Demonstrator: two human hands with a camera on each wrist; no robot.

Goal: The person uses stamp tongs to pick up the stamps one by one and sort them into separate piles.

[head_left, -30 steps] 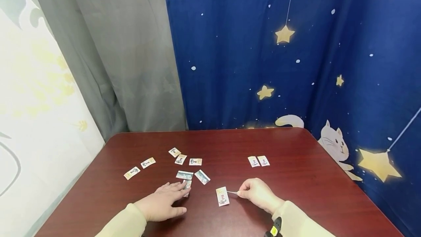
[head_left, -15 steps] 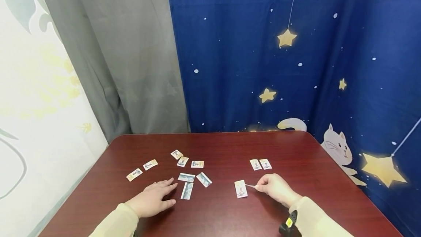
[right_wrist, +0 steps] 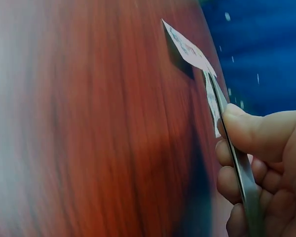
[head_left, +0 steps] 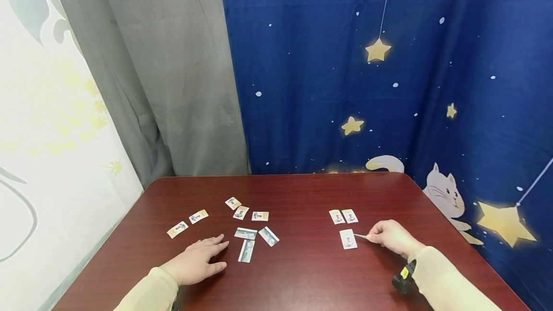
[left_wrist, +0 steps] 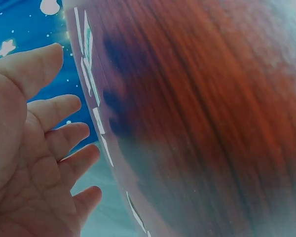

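Note:
My right hand (head_left: 395, 238) grips a pair of metal tweezers (right_wrist: 244, 175) between thumb and fingers. Pinched in the tweezers' tips is a small printed paper card (head_left: 348, 239), picture side up; the right wrist view shows it raised, with a shadow under it. Just beyond it lie two similar cards (head_left: 336, 217) side by side. My left hand (head_left: 198, 260) is held low over the table with fingers spread and holds nothing. To its right are three bluish cards (head_left: 246, 251), close together.
More yellowish picture cards lie scattered on the left half of the dark red table (head_left: 294, 282), including a pair (head_left: 198, 216) at far left and three (head_left: 241, 212) farther back. A blue star curtain (head_left: 311, 85) hangs behind the table's far edge.
My right hand has carried the card in the tweezers rightward and away from me, to just in front of the two right-hand cards. My left hand has drawn back left from the bluish cards.

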